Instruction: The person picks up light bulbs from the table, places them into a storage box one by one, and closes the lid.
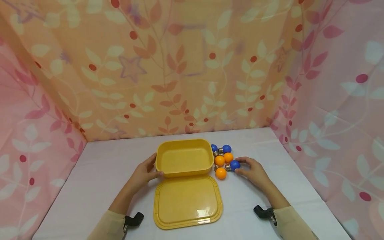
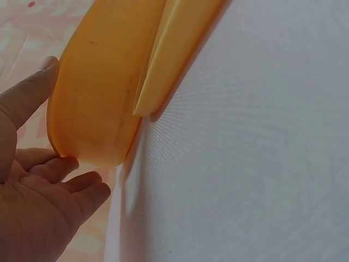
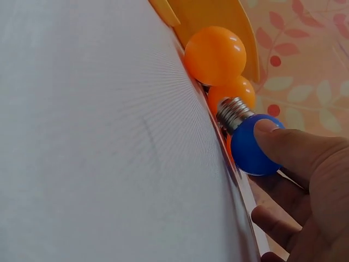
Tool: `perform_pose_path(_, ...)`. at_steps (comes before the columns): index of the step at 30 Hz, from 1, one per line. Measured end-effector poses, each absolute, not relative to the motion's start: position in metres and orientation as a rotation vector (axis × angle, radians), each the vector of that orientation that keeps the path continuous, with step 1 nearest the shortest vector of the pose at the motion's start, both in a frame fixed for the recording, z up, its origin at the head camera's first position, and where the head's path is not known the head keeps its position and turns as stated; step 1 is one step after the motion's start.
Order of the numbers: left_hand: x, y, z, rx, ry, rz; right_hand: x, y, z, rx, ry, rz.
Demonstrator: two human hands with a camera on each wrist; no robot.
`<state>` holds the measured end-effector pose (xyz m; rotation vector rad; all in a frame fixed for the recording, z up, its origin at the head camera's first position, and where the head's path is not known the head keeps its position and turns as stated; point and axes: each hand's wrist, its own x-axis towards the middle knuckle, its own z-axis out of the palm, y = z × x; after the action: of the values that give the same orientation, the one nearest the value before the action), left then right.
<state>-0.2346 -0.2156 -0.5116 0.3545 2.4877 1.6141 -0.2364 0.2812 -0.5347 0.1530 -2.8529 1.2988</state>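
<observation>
A yellow plastic box (image 1: pixel 184 174) stands open on the white table, its inside bare. My left hand (image 1: pixel 146 170) holds its left end, thumb at the front rim and fingers around the side; the left wrist view shows thumb and fingertips against the box wall (image 2: pixel 98 93). With thumb and fingers, my right hand (image 1: pixel 253 171) pinches the round part of a blue light bulb (image 1: pixel 235 165), whose metal screw base (image 3: pixel 234 114) points toward the box. Orange bulbs (image 1: pixel 221 173) and more blue bulbs (image 1: pixel 227 148) lie grouped along the box's right side.
The matching yellow lid (image 1: pixel 187 203) lies flat just in front of the box. Patterned cloth walls (image 1: pixel 180 66) enclose the table (image 1: pixel 99 173) at the back and both sides. Black wrist mounts (image 1: pixel 135 219) are on both forearms.
</observation>
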Motion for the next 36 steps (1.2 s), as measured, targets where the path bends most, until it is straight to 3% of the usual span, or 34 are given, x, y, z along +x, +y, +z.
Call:
perform_pose_path(10,-0.23,-0.216,-0.51,0.327,2.466,1.636,-0.234,0.283,-0.502,0.138,-2.852,1.358)
perform_pose_path(26,-0.227,-0.215,-0.508,0.312,2.471,1.657,-0.287,0.242,-0.427,0.571,-2.879,1.202)
perform_pose_path(36,-0.233,-0.206,-0.509,0.326,2.399,1.719,-0.318,0.214,-0.409,0.799,-2.919,1.151)
